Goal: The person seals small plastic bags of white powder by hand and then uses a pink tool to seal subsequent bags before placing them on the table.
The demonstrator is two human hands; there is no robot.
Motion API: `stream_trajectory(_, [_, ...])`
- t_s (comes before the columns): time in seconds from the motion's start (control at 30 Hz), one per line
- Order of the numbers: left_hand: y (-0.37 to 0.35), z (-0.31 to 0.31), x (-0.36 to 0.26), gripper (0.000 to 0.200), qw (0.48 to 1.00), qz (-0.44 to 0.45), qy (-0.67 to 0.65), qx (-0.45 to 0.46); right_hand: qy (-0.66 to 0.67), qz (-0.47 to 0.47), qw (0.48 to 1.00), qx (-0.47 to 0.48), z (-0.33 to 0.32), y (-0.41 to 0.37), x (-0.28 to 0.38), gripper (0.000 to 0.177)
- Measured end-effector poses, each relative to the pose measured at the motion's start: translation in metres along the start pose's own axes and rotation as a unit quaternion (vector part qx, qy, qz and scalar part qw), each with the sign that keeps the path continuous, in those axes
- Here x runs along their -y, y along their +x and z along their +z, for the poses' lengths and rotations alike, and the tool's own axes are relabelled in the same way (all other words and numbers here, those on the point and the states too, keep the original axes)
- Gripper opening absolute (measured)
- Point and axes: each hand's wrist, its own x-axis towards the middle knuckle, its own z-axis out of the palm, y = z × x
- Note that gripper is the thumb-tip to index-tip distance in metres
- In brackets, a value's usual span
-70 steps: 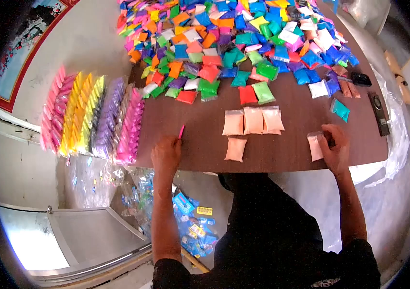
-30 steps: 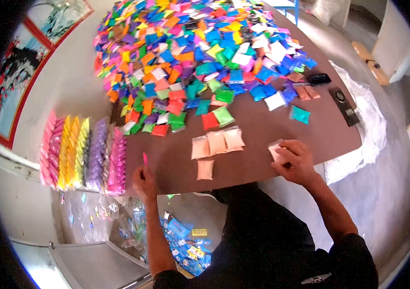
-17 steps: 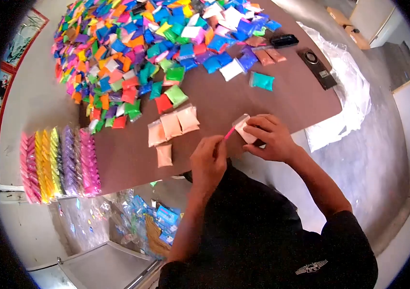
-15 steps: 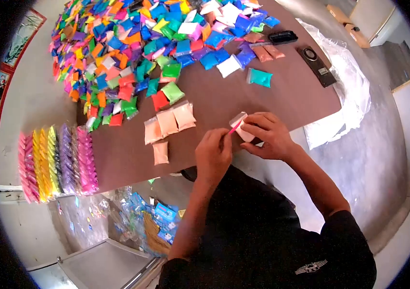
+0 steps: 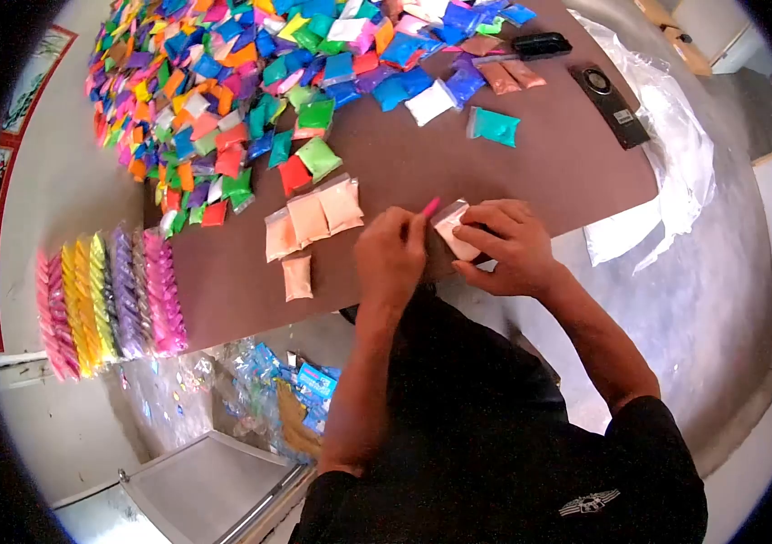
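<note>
My left hand [image 5: 390, 258] is closed on a thin bright pink stick [image 5: 431, 208], whose tip points up beside the packet. In my right hand [image 5: 510, 247] is a small clear packet with pale pink filling [image 5: 449, 220], held at the table's front edge with fingers over its right side. To the left of my hands, three peach packets [image 5: 307, 220] lie in an overlapping row. One more peach packet [image 5: 296, 277] lies just in front of them.
A big heap of colourful packets [image 5: 214, 109] covers the far left of the brown table [image 5: 531, 172]. A teal packet [image 5: 495, 127], a black device with a round dial [image 5: 610, 104] and a black object [image 5: 541, 44] lie at the right. Twisted colourful packs [image 5: 112, 299] line the left edge.
My left hand has drawn back to the left, taking the pink stick off the packet's top and tilting it upward. My right hand still holds the packet. The view has shifted slightly.
</note>
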Motion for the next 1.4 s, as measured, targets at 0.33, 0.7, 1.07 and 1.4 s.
stream_trajectory(0.33, [0.005, 0.002, -0.018, 0.019, 0.994, 0.046, -0.082, 0.063, 0.021, -0.008, 1.0, -0.021, 0.008, -0.002, -0.004, 0.029])
stream_trajectory(0.7, [0.025, 0.007, -0.006, 0.019, 0.998, 0.052, -0.01, 0.041, 0.019, -0.003, 1.0, -0.02, 0.005, 0.0, -0.004, 0.022])
stream_trajectory(1.07, [-0.006, -0.008, -0.003, 0.017, 1.0, 0.007, -0.005, 0.024, 0.032, 0.0, 0.999, -0.034, 0.007, 0.0, -0.002, 0.023])
stream_trajectory(1.4, [-0.017, -0.01, -0.02, 0.019, 0.994, -0.053, -0.08, 0.06, 0.04, 0.012, 0.998, -0.056, 0.011, 0.0, -0.002, 0.025])
